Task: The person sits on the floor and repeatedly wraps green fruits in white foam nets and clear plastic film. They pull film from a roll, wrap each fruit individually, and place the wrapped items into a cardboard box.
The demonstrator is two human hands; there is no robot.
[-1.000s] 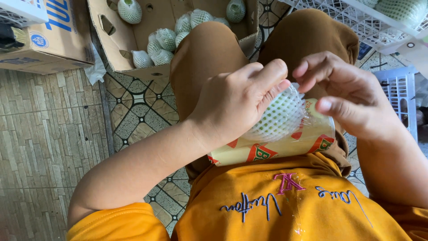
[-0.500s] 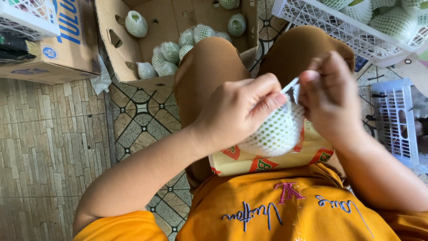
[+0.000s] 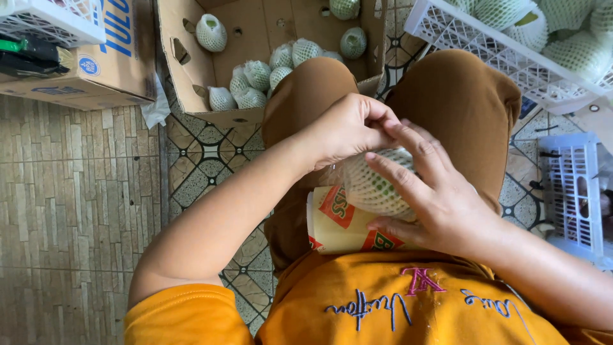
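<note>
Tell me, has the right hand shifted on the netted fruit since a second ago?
Yes. The right hand has come down from pinching above the netted fruit to lie flat across it, closer to the orange shirt. The left hand grips the top.

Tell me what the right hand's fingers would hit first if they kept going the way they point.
The right hand points up-left across the net-wrapped fruit; going on, its fingers would probably meet the left hand first, which pinches the wrapping just beyond.
</note>
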